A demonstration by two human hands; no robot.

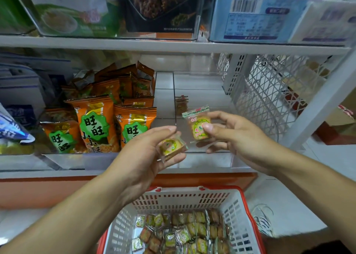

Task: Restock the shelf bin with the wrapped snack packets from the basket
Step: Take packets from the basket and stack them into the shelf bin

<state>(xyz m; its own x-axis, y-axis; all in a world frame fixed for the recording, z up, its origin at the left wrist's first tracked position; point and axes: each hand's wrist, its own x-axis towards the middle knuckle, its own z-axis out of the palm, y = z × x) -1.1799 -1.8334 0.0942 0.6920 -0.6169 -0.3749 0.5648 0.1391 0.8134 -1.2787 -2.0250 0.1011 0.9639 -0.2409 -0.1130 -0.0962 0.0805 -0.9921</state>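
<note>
Down at the person's feet sits the basket (229, 211), white mesh with a red rim, its floor still thickly covered with wrapped snack packets (185, 232), so by my reckoning the restocking has a long way to go.

Above it both forearms reach forward toward the shelf. The left hand (146, 153) is turned palm-up and inward, fingers curled under one packet (171, 147) with the thumb lying over its top. The right hand (231, 132) is raised a little higher and further in, pinching a second packet (198, 126) upright between thumb and fingertips, its crimped edge standing up.

Both packets hover just at the front lip of the clear shelf bin (202, 157), which looks nearly bare; only a small stack of something similar shows far back. This seems the carry-and-place step. The next move, I'd judge, calls for reaching over the lip and releasing each packet inside, keeping to the right of the divider beside the orange snack bags (96, 122).
</note>
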